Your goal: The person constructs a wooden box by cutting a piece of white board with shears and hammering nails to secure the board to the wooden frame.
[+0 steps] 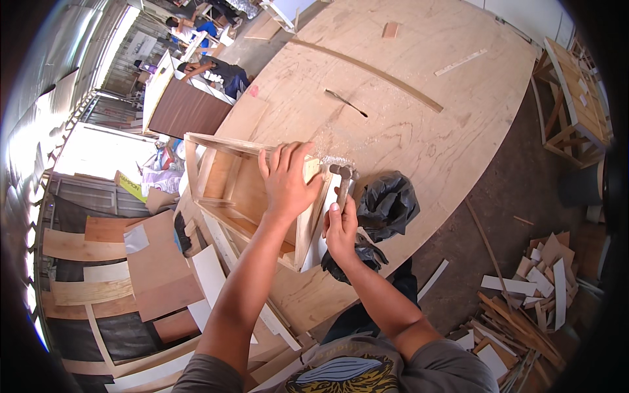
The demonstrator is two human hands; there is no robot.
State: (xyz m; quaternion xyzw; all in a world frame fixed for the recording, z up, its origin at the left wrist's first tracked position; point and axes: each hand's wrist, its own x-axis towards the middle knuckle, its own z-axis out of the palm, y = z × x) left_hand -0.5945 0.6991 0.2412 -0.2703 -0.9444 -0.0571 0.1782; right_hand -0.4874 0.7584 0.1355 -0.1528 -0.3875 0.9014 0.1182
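Note:
A wooden box frame (pixel 252 191) with inner dividers stands on the large plywood table (pixel 406 150). My left hand (pixel 288 180) rests on its upper right corner, fingers spread and thumb apart. Just to the right, my right hand (pixel 342 229) is closed around the handle of a hammer (pixel 344 173). The hammer's metal head is beside that corner, over a white strip (pixel 316 250) along the box's right side. Whether the head touches anything cannot be made out. Pale dust or shavings lie just beyond the hammer.
Black plastic bags (pixel 388 204) sit right of my right hand. Farther off lie a thin dark tool (pixel 346 103), a long wooden strip (pixel 373 72) and a small block (pixel 390 30). Scrap wood (pixel 524 314) piles up at lower right; board pieces (pixel 154 262) lie left. People work at far left.

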